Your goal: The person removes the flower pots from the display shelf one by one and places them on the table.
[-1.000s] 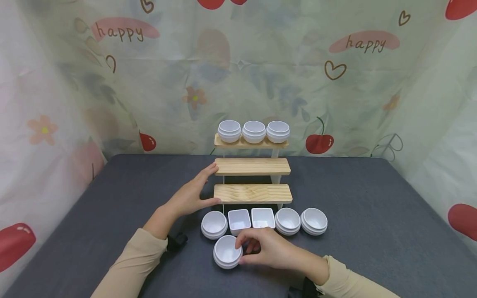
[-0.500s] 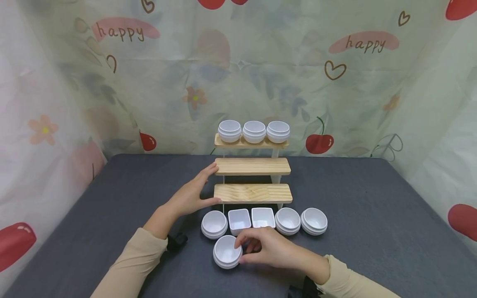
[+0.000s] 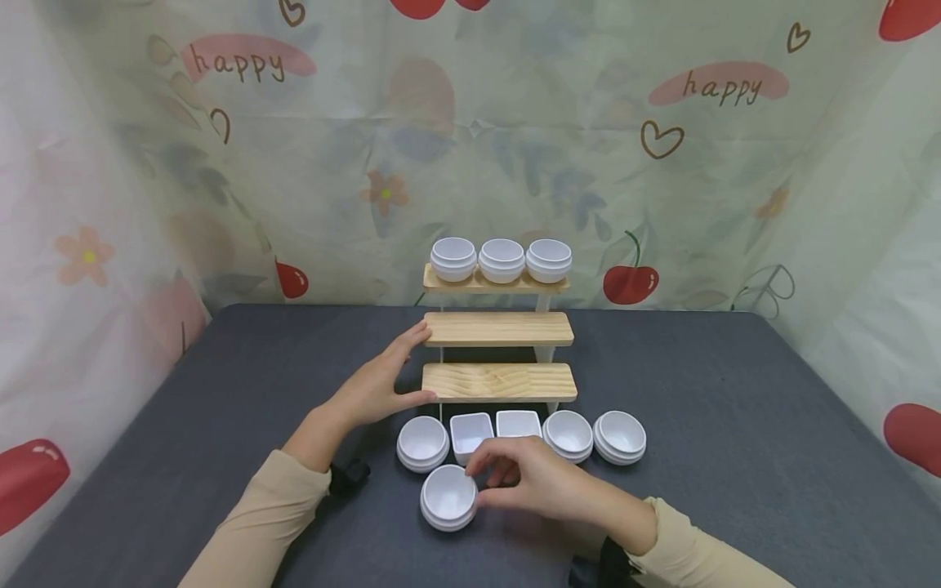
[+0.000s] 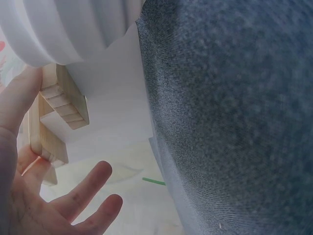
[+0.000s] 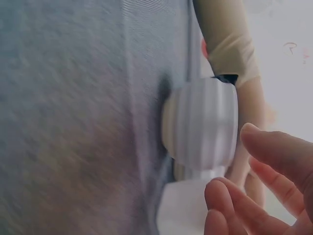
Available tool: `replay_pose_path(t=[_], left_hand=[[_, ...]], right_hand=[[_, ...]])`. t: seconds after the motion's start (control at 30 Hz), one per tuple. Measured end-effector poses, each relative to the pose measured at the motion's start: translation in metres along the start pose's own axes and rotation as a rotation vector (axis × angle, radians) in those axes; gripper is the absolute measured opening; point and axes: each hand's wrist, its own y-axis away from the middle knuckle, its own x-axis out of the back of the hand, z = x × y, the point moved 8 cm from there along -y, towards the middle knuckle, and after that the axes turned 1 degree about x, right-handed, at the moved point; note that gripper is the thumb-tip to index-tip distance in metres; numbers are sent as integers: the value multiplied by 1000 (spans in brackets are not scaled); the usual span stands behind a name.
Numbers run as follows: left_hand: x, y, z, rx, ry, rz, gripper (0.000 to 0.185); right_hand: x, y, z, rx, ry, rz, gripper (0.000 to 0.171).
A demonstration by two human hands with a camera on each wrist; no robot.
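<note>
A three-tier wooden shelf point(image 3: 498, 329) stands mid-table. My left hand point(image 3: 403, 369) rests open against its left end, fingers on the middle tier and thumb on the lowest tier point(image 3: 500, 382). The left wrist view shows that hand point(image 4: 54, 196) beside the tier ends point(image 4: 61, 100). A white round bowl point(image 3: 448, 496) sits alone on the grey cloth at the front. My right hand point(image 3: 481, 483) hovers just right of it with loosely bent fingers. In the right wrist view the fingers point(image 5: 274, 152) stand slightly apart from the bowl point(image 5: 203, 125).
Three white round bowls point(image 3: 501, 260) sit on the top tier. In front of the shelf is a row of dishes: a round one point(image 3: 422, 441), two square ones point(image 3: 472, 433), two more round ones point(image 3: 620, 435). A printed curtain surrounds the grey table point(image 3: 735, 408).
My right hand's fingers have lifted off the front bowl's rim and drawn slightly up and right. The bowl stays put. My left hand has not moved.
</note>
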Motion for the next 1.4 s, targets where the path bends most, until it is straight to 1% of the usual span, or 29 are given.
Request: replay_pose_path(t=[0.2,0.3,0.47,0.7,0.8,1.07,1.27,1.4], left_hand=[[-1,-1,-1,-3,-2,-4,92],[-1,-1,-1,3,-3,-5,92],[-1,-1,-1,10,-7,-8,92],[-1,-1,-1,4,-12,-6,92],[-1,-1,-1,-4,-12,-4,92],[-1,-1,-1,-12,-10,-1,91],[-1,-1,-1,-11,-8,0,91],[-1,-1,-1,-11,-9,2,92]], right_hand=[[18,-3,-5,5,-7,45,22],[30,-4,-7,4,21,82,22],[47,-6,-8,-24,52,128,23],[62,-6,-11,-21,85,188,20],[69,-7,-9,-28,107,233,18],[98,-9,3,-101,152,341,18],[131,-12,12,-123,180,462,22],[157,-13,19,-145,198,565,26]])
